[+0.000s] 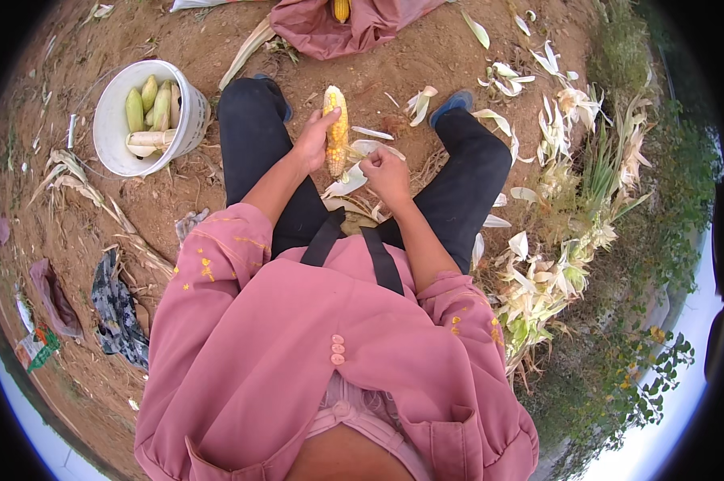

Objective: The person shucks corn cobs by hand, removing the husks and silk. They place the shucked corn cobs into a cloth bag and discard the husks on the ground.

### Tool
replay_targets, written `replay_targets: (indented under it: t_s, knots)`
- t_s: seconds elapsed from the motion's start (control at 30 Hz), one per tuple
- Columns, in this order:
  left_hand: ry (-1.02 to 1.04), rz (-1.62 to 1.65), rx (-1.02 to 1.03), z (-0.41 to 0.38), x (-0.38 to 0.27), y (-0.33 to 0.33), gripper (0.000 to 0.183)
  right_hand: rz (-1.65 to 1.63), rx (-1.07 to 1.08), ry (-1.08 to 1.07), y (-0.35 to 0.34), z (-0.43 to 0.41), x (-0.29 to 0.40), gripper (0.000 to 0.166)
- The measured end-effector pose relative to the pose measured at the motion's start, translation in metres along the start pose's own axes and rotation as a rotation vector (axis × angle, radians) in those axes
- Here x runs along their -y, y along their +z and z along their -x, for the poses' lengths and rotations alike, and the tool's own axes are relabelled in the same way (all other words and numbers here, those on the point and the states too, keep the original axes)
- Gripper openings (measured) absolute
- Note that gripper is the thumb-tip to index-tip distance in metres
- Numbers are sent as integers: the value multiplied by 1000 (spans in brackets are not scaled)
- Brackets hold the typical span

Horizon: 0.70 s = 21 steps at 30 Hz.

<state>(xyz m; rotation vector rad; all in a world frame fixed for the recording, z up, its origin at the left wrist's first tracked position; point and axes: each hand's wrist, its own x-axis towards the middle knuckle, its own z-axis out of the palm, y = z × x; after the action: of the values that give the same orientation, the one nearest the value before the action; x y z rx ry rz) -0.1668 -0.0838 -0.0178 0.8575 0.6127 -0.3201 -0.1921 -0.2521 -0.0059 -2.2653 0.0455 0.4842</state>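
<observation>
In my left hand [316,139] is a husked ear of corn [338,129] with yellow and pale kernels, held upright with its tip away from me. My thumb lies across its side. Just right of the cob's lower end, my right hand [387,175] has its fingers curled in and the thumb against the forefinger. Nothing clear shows in that hand; a thin strand at its fingertips would be too small to make out. Pale corn husks [351,183] lie below and behind the two hands, between my legs.
A white bucket [188,123] with several unhusked ears [163,102] stands left of my knee. Ahead lies a reddish sack [313,36] with a yellow cob [342,10] at its mouth. Husks [542,282] pile up at right beside plants. Camouflage cloth [118,312] lies at left.
</observation>
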Motion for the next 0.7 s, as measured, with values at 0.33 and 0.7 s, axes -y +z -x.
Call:
replay_targets:
  t_s: [0.33, 0.7]
  knots:
    - [-43, -120, 25, 1, 3, 0, 39, -173, -288, 78, -18, -22, -30, 20]
    - [3, -22, -81, -2, -1, -7, 34, -701, -736, 297, -36, -34, -68, 15]
